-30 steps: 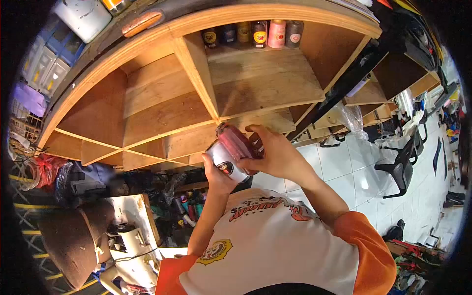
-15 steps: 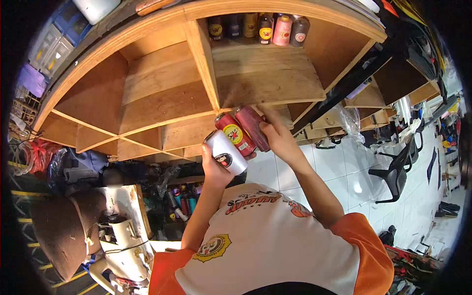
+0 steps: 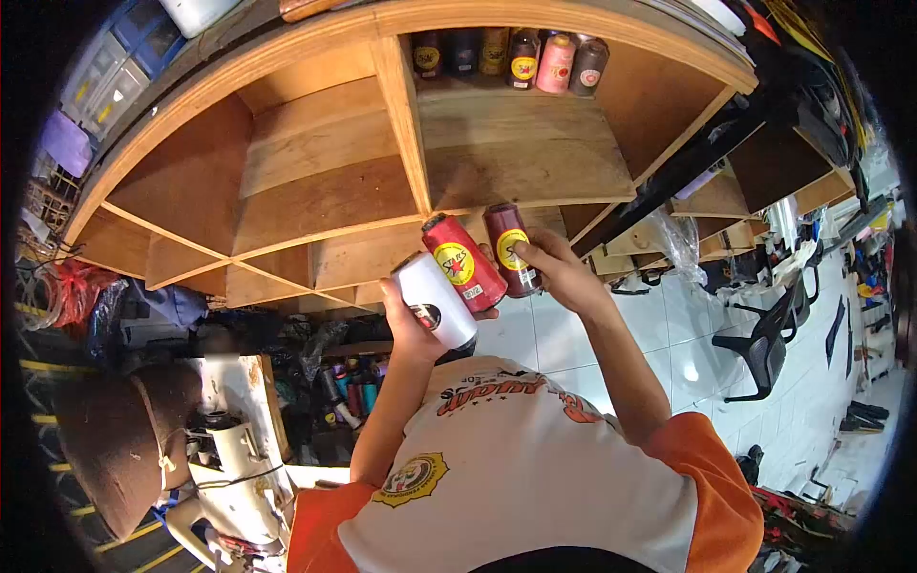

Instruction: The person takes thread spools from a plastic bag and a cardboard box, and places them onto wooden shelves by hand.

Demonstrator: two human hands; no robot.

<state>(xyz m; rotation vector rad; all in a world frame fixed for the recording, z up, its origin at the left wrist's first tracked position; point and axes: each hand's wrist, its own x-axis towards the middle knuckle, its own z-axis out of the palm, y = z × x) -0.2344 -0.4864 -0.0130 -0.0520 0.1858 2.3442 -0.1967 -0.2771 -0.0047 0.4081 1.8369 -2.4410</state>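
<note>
My left hand (image 3: 413,331) is closed around a white thread spool (image 3: 437,296) with a black label, its thumb along the left side. Leaning against that one is a red thread spool (image 3: 462,263) with a yellow star label; fingertips of my left hand show under its lower end. In my right hand (image 3: 565,279) is a dark maroon thread spool (image 3: 505,227), gripped at its lower part with the thumb on its yellow label. The maroon spool is tilted beside the red one, in front of the wooden shelf.
The wooden shelf unit (image 3: 325,191) has several thread spools (image 3: 523,59) lined up in its upper right compartment. More spools (image 3: 355,392) lie low at the left, near a sewing machine (image 3: 234,458). A black chair (image 3: 755,358) stands on the white tiled floor at right.
The maroon spool has turned so that its yellow label faces me, and it has shifted slightly right. The white and red spools remain in my left hand, slightly turned.
</note>
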